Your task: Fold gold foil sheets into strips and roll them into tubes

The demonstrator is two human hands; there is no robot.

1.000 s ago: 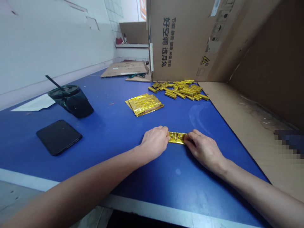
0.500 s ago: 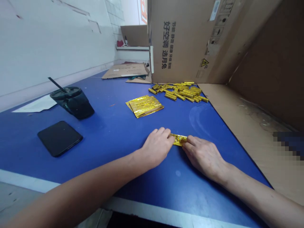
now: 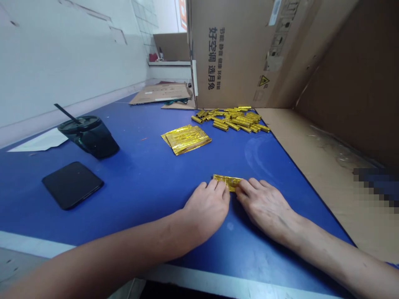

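A small folded gold foil piece (image 3: 227,181) lies on the blue table (image 3: 149,178) just beyond my fingertips. My left hand (image 3: 208,207) rests palm down with its fingers together, their tips pressing the foil's near left edge. My right hand (image 3: 264,203) lies flat beside it, its fingers stretched onto the foil's right end. Both hands nearly touch each other. Farther back lies a flat stack of gold foil sheets (image 3: 186,138), and behind that a heap of several rolled gold foil sticks (image 3: 232,118).
A dark cup with a straw (image 3: 87,136) and a black phone (image 3: 72,184) sit at the left. A white paper (image 3: 40,141) lies by the wall. A large cardboard box (image 3: 237,54) stands behind, with cardboard sheeting (image 3: 318,166) covering the right side.
Both hands have drawn back toward me and come closer together over the foil piece. Less of it shows between them, and more sticks out beyond the fingertips.
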